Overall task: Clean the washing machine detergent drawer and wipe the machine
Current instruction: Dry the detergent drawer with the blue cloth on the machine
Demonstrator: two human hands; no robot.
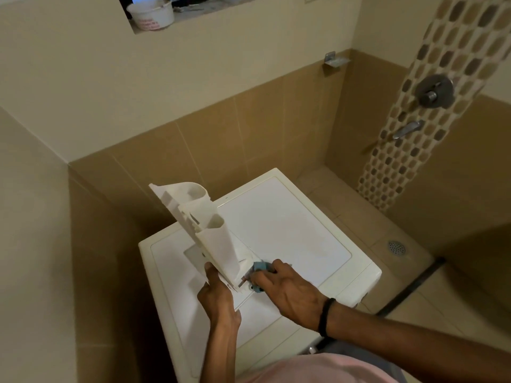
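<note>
bucket (151,15) red print unreadable, white drawer (203,228) unlabelled

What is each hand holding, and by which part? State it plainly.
The left hand grips the white detergent drawer at its lower end, tilting it up over the washing machine. The right hand presses a bunched blue cloth against the drawer's lower end.

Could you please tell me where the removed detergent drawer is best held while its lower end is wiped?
Probably low on its left edge, from the left, as the left hand does: the detergent drawer stands tilted on end, and the right hand works there with the blue cloth.
</note>
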